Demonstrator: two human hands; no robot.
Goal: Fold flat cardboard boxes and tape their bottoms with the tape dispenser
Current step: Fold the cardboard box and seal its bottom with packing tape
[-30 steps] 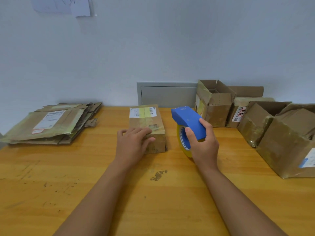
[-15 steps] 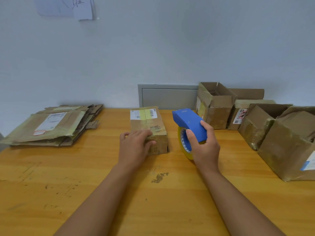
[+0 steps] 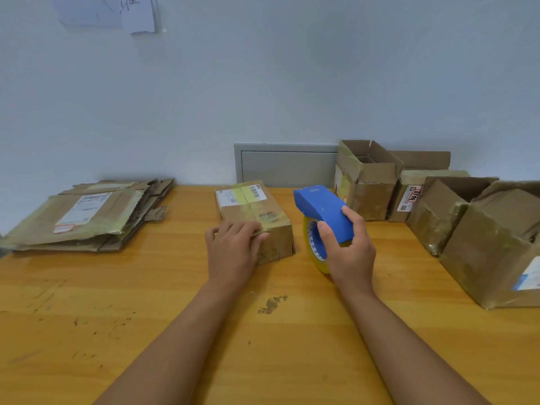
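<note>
Scuffed wooden table (image 3: 87,331): left hand (image 3: 233,252) lies flat on creased cardboard box (image 3: 257,220); right hand (image 3: 347,252) grips blue plastic tape dispenser (image 3: 321,209).

- the near half of the wooden table (image 3: 87,331) is bare wood on both sides of the forearms
- a stack of flattened cartons (image 3: 84,217) blocks the far left, against the wall (image 3: 263,83)
- open lane between that stack and the small taped box (image 3: 254,217) in the middle
- the blue tape dispenser (image 3: 321,211) stands just right of the box, leaving only a narrow gap
- assembled boxes (image 3: 438,211) crowd the far right edge and corner
</note>
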